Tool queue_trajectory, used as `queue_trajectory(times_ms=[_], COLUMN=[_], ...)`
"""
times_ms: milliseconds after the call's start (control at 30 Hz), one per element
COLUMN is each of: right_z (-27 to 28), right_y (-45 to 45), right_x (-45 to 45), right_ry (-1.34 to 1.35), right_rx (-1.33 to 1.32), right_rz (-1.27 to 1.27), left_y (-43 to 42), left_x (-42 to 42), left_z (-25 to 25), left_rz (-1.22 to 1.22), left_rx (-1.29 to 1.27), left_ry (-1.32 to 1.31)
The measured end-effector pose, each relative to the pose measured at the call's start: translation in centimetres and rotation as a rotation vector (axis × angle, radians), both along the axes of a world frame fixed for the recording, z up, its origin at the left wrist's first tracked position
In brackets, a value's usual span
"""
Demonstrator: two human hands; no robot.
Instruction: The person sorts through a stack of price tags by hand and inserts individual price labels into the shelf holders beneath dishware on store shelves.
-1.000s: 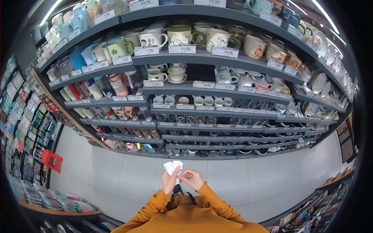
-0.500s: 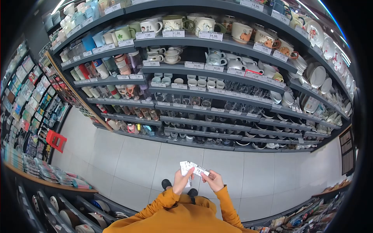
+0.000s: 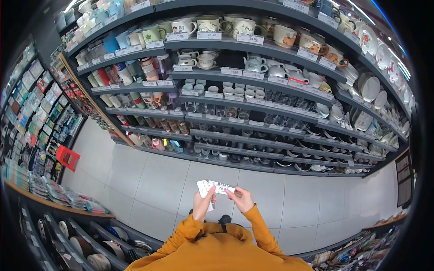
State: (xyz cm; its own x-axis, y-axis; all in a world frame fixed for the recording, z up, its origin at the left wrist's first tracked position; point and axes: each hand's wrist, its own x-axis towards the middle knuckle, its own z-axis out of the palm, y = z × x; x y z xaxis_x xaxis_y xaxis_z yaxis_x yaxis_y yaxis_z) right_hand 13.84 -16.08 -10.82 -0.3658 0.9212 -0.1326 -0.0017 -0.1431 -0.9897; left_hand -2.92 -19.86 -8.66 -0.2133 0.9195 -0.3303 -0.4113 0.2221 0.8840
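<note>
My left hand (image 3: pixel 202 205) pinches a small bunch of white price tags, fanned out in front of my body. The front price tag (image 3: pixel 220 187) lies level, with a dark strip along its top and the figure 79 printed on it. Its right end is gripped between the thumb and fingers of my right hand (image 3: pixel 241 199). Behind it, other price tags (image 3: pixel 201 185) stick out at the left, and one more shows below my left hand. Most of their print is hidden or too small to read.
Ahead stands a long grey shelf unit (image 3: pixel 253 125) with mugs, teapots, glasses and plates. A red plastic stool (image 3: pixel 68 158) is on the tiled floor (image 3: pixel 158 185) at left, near a rack of packaged goods (image 3: pixel 34 113). Lower left, pans (image 3: pixel 81 248) fill another shelf.
Both hands have shifted slightly left and up with the price tags. The front tag has turned from slanting to nearly level, and the view has moved a little.
</note>
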Motion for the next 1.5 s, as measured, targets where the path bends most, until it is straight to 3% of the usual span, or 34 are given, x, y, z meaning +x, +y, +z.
queue_trajectory(times_ms=[267,333,467,633,867,1500], right_z=[3.2,6.2,11.7,14.6,15.2,15.1], right_y=[2.0,3.2,4.4,3.7,3.4,4.2], right_x=[1.2,2.6,4.4,5.4,6.1,6.9], right_ry=[0.015,0.104,0.207,0.29,0.31,0.274], right_rx=[0.09,0.146,0.33,0.345,0.329,0.299], right_rz=[-0.284,-0.355,-0.414,-0.389,-0.38,-0.292], left_y=[-0.1,-0.1,-0.1,-0.6,-0.7,-0.4], left_x=[-0.3,-0.5,-0.3,0.7,3.2,3.6], left_z=[0.9,0.8,0.1,-1.4,1.2,-0.9], left_rz=[0.002,-0.055,-0.148,-0.211,-0.225,-0.298], left_rx=[-0.012,-0.057,-0.077,-0.053,-0.129,-0.103], left_ry=[-0.159,-0.206,-0.337,-0.425,-0.425,-0.516])
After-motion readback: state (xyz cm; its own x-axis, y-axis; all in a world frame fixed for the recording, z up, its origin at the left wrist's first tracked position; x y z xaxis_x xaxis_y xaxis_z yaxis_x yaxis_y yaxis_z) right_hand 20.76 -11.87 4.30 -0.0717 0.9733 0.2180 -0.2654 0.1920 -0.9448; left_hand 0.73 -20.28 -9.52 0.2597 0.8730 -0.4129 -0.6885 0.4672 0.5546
